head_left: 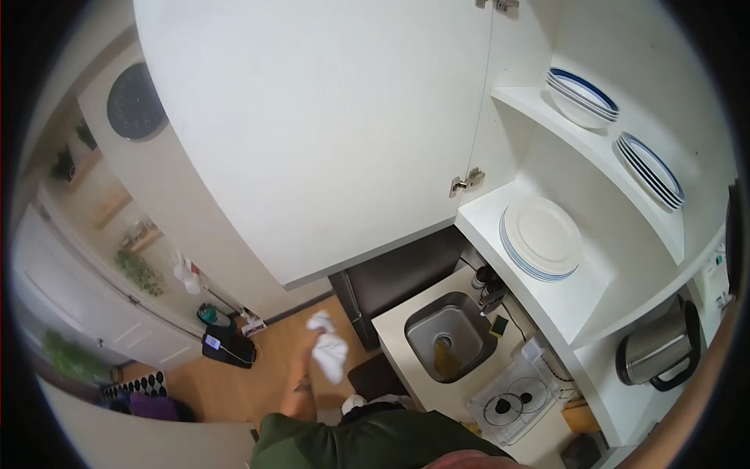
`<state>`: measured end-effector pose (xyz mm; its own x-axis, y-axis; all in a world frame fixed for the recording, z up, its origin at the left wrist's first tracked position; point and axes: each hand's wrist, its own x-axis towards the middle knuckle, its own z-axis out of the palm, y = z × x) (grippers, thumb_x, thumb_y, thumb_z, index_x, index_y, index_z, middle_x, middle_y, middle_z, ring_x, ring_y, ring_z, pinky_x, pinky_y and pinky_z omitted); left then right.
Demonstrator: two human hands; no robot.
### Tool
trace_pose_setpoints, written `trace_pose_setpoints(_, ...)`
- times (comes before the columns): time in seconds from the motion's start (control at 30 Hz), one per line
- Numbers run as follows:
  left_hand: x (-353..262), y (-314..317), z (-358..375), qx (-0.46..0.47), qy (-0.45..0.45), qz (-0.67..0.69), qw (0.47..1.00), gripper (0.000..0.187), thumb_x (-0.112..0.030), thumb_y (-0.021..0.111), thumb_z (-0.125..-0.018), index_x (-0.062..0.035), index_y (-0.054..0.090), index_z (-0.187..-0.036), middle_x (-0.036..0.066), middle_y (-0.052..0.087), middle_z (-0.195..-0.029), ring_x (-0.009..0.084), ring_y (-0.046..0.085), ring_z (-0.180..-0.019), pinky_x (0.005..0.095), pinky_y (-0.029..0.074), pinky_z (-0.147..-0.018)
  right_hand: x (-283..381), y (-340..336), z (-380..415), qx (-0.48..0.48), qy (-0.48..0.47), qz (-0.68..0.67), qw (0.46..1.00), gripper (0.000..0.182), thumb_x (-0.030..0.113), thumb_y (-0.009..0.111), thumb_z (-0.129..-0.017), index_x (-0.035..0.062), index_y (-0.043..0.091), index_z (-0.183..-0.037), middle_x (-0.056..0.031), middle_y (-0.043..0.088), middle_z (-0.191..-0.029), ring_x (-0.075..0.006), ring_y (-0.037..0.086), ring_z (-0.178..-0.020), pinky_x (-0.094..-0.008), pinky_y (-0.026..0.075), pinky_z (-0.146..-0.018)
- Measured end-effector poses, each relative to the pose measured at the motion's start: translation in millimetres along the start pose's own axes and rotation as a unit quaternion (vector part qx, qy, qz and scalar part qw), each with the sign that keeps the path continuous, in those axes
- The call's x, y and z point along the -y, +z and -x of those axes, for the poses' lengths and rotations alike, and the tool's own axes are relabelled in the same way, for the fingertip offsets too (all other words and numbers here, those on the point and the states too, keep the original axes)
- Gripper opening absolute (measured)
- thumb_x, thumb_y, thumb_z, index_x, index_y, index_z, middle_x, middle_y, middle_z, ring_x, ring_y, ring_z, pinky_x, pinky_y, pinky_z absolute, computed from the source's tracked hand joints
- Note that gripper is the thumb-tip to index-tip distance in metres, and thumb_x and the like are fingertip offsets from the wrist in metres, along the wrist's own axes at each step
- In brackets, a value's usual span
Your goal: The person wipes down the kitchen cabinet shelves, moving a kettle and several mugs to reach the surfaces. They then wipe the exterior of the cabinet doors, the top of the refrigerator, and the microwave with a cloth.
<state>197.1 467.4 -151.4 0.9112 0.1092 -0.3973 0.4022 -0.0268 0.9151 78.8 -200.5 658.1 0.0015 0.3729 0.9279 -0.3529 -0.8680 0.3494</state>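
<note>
Looking down from up high here, so everything's small. The left hand (311, 338) is down by the person's side, fingers wrapped round a crumpled white cloth (328, 352), which bunches out above and hangs below the fist (the individual fingers are too small to make out, but the cloth is clearly gripped, not loose). It hangs over the light wooden floor (258, 383), just left of the white countertop (394, 324) and near the dark cabinet front below it. The forearm runs down into a green sleeve (344, 445). The right hand isn't in the shot, so I can't tell what its fingers are doing.

In the counter sits a small stainless steel sink (449, 336) with a yellowish thing at its drain. Above, the big white cupboard door (312, 133) stands open, showing a stack of plain white plates (541, 238) on the lower shelf and blue-rimmed plates (650, 170) and bowls (582, 98) higher up. A steel electric kettle (660, 348) sits at the right.
</note>
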Motion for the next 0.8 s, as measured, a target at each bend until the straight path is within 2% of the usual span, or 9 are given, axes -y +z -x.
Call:
trace_pose_setpoints(0.07, -77, -46, 43, -0.145, 0.057, -0.038, 0.987, 0.065, -0.004, 0.063, -0.065, -0.0042, 0.049, -0.129, 0.014, 0.060, -0.111, 0.0240, 0.057, -0.104, 0.0330, 0.045, -0.093, -9, 9, 0, -0.024, 0.068, -0.202, 0.977, 0.024, 0.017, 0.065, -0.079, -0.0030, 0.060, -0.092, -0.0177, 0.061, -0.092, -0.0293, 0.059, -0.083, -0.0418, 0.048, -0.076)
trace_pose_setpoints(0.17, -156, -81, 34, -0.077, 0.246, -0.009, 0.966, 0.076, 0.000, 0.062, -0.066, -0.0061, 0.040, -0.138, 0.014, 0.058, -0.116, 0.0245, 0.057, -0.103, 0.0320, 0.045, -0.091, 38, -5, 14, -0.051, 0.140, -0.252, 0.956, 0.025, 0.013, 0.063, -0.083, -0.0042, 0.057, -0.099, -0.0195, 0.059, -0.099, -0.0287, 0.059, -0.086, -0.0413, 0.048, -0.079)
trace_pose_setpoints(0.27, -214, -76, 31, -0.025, 0.191, -0.161, 0.968, 0.071, -0.003, 0.063, -0.065, 0.0004, 0.044, -0.133, 0.016, 0.060, -0.112, 0.0248, 0.058, -0.101, 0.0318, 0.046, -0.089, 130, -41, 63, -0.026, 0.224, -0.380, 0.897, 0.035, 0.018, 0.063, -0.084, -0.0039, 0.053, -0.110, -0.0242, 0.055, -0.112, -0.0353, 0.054, -0.108, -0.0483, 0.043, -0.094)
trace_pose_setpoints(0.33, -216, -82, 19, -0.016, 0.243, -0.242, 0.939, 0.059, -0.007, 0.066, -0.065, 0.0072, 0.052, -0.120, 0.020, 0.062, -0.107, 0.0303, 0.059, -0.099, 0.0365, 0.047, -0.088, 168, -76, 131, 0.098, 0.185, -0.379, 0.902, 0.040, 0.032, 0.054, -0.091, -0.0007, 0.058, -0.114, -0.0098, 0.061, -0.110, -0.0177, 0.056, -0.100, -0.0285, 0.041, -0.091)
trace_pose_setpoints(0.4, -194, -91, 16, -0.048, 0.287, -0.315, 0.903, 0.056, -0.009, 0.067, -0.064, 0.0080, 0.054, -0.116, 0.023, 0.062, -0.107, 0.0338, 0.059, -0.100, 0.0395, 0.046, -0.088, 241, -114, 208, 0.145, 0.286, -0.677, 0.663, 0.031, 0.030, 0.057, -0.089, 0.0043, 0.061, -0.105, -0.0071, 0.060, -0.110, -0.0178, 0.055, -0.102, -0.0308, 0.042, -0.092)
trace_pose_setpoints(0.43, -198, -94, 33, -0.013, 0.277, -0.366, 0.888, 0.057, -0.010, 0.069, -0.063, 0.0083, 0.054, -0.115, 0.025, 0.061, -0.108, 0.0352, 0.059, -0.100, 0.0406, 0.046, -0.088, 271, -148, 227, 0.269, 0.230, -0.565, 0.745, 0.028, 0.025, 0.064, -0.085, 0.0048, 0.061, -0.104, -0.0059, 0.060, -0.106, -0.0160, 0.056, -0.098, -0.0297, 0.044, -0.087)
trace_pose_setpoints(0.53, -216, -56, 128, 0.111, 0.203, -0.352, 0.907, 0.054, -0.006, 0.074, -0.060, 0.0075, 0.055, -0.108, 0.021, 0.064, -0.102, 0.0281, 0.062, -0.095, 0.0379, 0.050, -0.083, 326, -191, 330, 0.513, 0.305, -0.669, 0.443, 0.030, 0.025, 0.065, -0.087, 0.0032, 0.060, -0.107, -0.0064, 0.061, -0.100, -0.0156, 0.057, -0.094, -0.0319, 0.047, -0.082)
trace_pose_setpoints(0.67, -191, 20, 174, 0.471, 0.062, -0.217, 0.853, 0.056, 0.001, 0.072, -0.061, 0.0050, 0.056, -0.114, 0.015, 0.064, -0.105, 0.0224, 0.061, -0.098, 0.0349, 0.048, -0.088, 376, -251, 430, 0.584, 0.335, -0.673, 0.306, 0.052, 0.042, 0.051, -0.094, 0.0046, 0.045, -0.130, -0.0110, 0.055, -0.113, -0.0195, 0.053, -0.106, -0.0322, 0.042, -0.092)
trace_pose_setpoints(0.8, -169, 139, 205, 0.648, 0.163, -0.268, 0.694, 0.064, 0.006, 0.066, -0.066, -0.0041, 0.054, -0.128, 0.008, 0.061, -0.120, 0.0187, 0.055, -0.112, 0.0308, 0.039, -0.099, 367, -294, 438, 0.493, 0.537, -0.647, 0.222, 0.053, 0.043, 0.046, -0.096, 0.0047, 0.043, -0.132, -0.0095, 0.054, -0.115, -0.0172, 0.050, -0.107, -0.0307, 0.040, -0.094)
